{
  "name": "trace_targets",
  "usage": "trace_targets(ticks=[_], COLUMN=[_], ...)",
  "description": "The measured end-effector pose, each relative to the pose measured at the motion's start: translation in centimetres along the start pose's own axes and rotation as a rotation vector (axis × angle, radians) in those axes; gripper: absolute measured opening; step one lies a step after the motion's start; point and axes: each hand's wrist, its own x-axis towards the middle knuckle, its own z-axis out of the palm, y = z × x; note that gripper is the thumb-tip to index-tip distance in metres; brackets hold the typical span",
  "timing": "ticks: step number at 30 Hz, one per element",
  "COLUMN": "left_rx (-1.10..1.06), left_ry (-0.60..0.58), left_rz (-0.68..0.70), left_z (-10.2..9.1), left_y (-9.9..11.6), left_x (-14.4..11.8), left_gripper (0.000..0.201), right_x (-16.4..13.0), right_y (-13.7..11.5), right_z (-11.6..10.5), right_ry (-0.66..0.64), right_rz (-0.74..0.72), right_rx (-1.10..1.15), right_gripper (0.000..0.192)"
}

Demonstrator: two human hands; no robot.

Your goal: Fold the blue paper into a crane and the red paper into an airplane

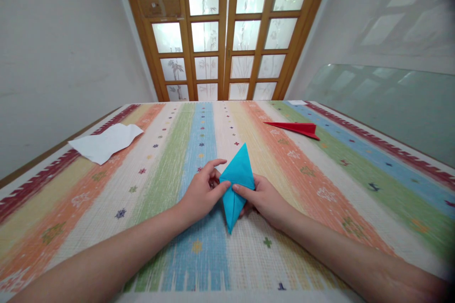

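Observation:
Between both hands, just above the striped tablecloth, is a piece of blue folded paper (239, 168) in a long diamond shape. One point aims away from me and the other toward me, with a crease running down the nearer half. My left hand (208, 187) pinches its left edge, thumb on top and index finger stretched out past the paper. My right hand (265, 196) grips the right edge, its thumb pressed on the middle near the left thumb. The other fingers of the right hand are mostly hidden under the paper.
A red folded paper plane (296, 129) lies at the far right of the tablecloth (142, 227). A creased white sheet of paper (106, 143) rests at the left. Beyond the table stand wooden doors (225, 33) with glass panes; a glass panel (391, 104) leans at the right wall.

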Motion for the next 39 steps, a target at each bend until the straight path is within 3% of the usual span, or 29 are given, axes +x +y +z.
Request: trace_targets(ticks=[3, 5, 7, 10, 17, 21, 25, 30, 34, 39], left_rx=[-0.126, -0.165, -0.118, -0.008, -0.032, -0.091, -0.082, 0.176, 0.293, 0.421], left_ry=[-0.077, -0.199, -0.304, -0.394, -0.461, -0.402, -0.21, -0.064, -0.064, -0.045], left_rz=[-0.134, -0.217, -0.244, -0.272, -0.425, -0.409, -0.273, 0.05, 0.279, 0.432], left_z=[0.2, 0.3, 0.2, 0.1, -0.1, 0.0, -0.1, -0.8, -1.0, -0.8], left_y=[-0.2, -0.2, -0.1, 0.3, 0.9, 0.3, -0.1, 0.7, 1.4, 1.1], left_x=[0.2, 0.2, 0.2, 0.0, 0.1, 0.1, -0.1, -0.7, -1.1, -1.1], left_gripper=[0.052, 0.038, 0.027, 0.032, 0.03, 0.034, 0.034, 0.02, 0.025, 0.022], right_x=[0.3, 0.6, 0.7, 0.6, 0.8, 1.1, 1.3, 1.5, 1.6, 1.5], right_y=[0.0, 0.1, 0.1, 0.2, 0.0, 0.0, 0.0, -0.2, -0.3, -0.6], right_z=[-0.4, -0.6, -0.8, -0.8, -1.2, -1.6, -2.2, -2.7, -2.9, -2.6], right_ry=[0.122, 0.174, 0.189, 0.179, 0.28, 0.269, 0.272, 0.225, 0.219, 0.23], right_rz=[-0.047, -0.082, -0.101, -0.093, -0.121, -0.118, -0.106, -0.054, -0.026, 0.031], right_rx=[0.056, 0.11, 0.136, 0.127, 0.255, 0.321, 0.431, 0.57, 0.642, 0.742], right_gripper=[0.036, 0.036, 0.035, 0.036, 0.035, 0.032, 0.031, 0.026, 0.022, 0.018])
